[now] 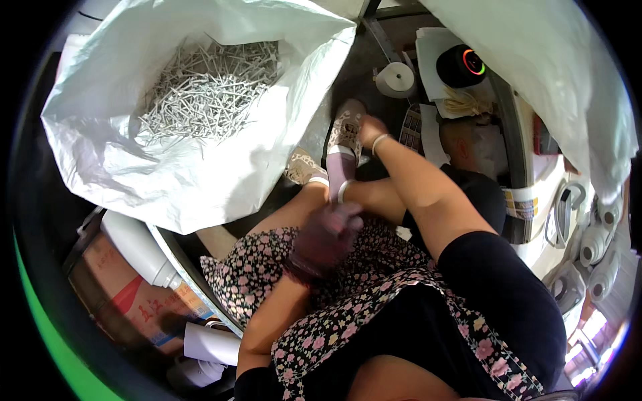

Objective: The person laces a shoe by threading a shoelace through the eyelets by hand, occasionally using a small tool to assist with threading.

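Note:
A dark maroon glove covers my left hand (324, 239), which hovers blurred over the floral apron (328, 331) on my lap. Its fingers look curled; what they hold, if anything, is hidden. My bare right hand (372, 131), with a pale band at the wrist, reaches down to my foot. Its fingers are bent against the side of a beige patterned shoe (346, 123), worn over a lavender sock (340, 175). The other beige shoe (304, 166) rests beside it, to the left.
A big white plastic bag (174, 177) stands open at left, with many grey metal nails (210, 87) inside. Beyond my feet are a white roll (396, 80) and a black round device with a lit ring (461, 65). A cardboard box (130, 287) lies lower left; white plastic hangs upper right.

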Demonstrator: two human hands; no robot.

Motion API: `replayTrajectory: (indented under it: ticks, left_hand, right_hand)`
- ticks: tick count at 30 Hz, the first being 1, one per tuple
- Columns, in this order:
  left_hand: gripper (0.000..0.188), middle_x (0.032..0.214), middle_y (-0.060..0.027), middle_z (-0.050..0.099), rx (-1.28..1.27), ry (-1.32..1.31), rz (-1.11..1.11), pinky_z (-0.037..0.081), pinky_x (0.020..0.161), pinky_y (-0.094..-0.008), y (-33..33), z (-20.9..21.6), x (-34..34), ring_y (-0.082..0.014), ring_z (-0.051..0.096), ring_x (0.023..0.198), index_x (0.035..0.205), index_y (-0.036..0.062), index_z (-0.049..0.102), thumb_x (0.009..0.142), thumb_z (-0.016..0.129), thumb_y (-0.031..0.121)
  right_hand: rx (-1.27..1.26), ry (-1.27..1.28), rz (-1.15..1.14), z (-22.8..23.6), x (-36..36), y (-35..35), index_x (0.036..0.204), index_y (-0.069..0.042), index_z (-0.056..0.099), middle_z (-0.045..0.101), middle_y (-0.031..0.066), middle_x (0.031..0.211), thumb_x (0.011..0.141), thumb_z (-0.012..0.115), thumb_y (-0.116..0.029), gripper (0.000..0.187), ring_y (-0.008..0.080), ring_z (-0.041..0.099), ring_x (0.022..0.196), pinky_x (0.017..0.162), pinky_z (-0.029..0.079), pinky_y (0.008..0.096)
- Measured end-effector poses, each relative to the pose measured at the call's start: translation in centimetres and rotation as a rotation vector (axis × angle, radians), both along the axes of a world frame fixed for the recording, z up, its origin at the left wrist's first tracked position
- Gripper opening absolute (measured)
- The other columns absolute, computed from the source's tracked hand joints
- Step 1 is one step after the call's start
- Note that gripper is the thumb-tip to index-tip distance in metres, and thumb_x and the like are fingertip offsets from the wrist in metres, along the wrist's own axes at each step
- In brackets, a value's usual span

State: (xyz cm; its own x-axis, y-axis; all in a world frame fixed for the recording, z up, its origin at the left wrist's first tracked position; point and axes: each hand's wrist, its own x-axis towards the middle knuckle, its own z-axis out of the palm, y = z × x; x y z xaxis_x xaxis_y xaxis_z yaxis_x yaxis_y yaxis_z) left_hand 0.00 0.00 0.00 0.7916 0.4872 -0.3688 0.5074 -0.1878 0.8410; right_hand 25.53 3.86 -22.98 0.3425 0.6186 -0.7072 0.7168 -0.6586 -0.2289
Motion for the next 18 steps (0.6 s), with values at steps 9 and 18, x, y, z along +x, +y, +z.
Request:
replayTrajectory:
  ticks: [9,18]
  left_hand:
    - [0.022,0.088,-0.0171,0.065,-0.027,-0.224,-0.031,0.050,0.073,-0.0431,0.5,-1.3,1.0,-0.0353,0.063,0.082,0.104,0.0052,0.061,0.084,0.060,0.015]
    - [0.025,0.089,-0.0189,0.064,0.030,-0.103,-0.151,0.050,0.073,-0.0442,-0.5,0.1,1.1,-0.0370,0.062,0.083,0.103,0.0048,0.061,0.083,0.060,0.019]
  right_hand:
    - [0.187,-0.035,-0.258,-7.5,-3.9,-0.5,0.119,-0.008,0.059,0.061,0.0201,0.116,0.070,0.077,-0.025,0.055,0.0319,0.059,0.109,0.093,0.047,0.0370]
    - [0.071,-0.055,-0.010,-6.5,-2.3,-0.7,0.106,-0.013,0.068,0.067,0.0137,0.107,0.080,0.061,-0.021,0.028,0.0295,0.062,0.104,0.085,0.048,0.0398]
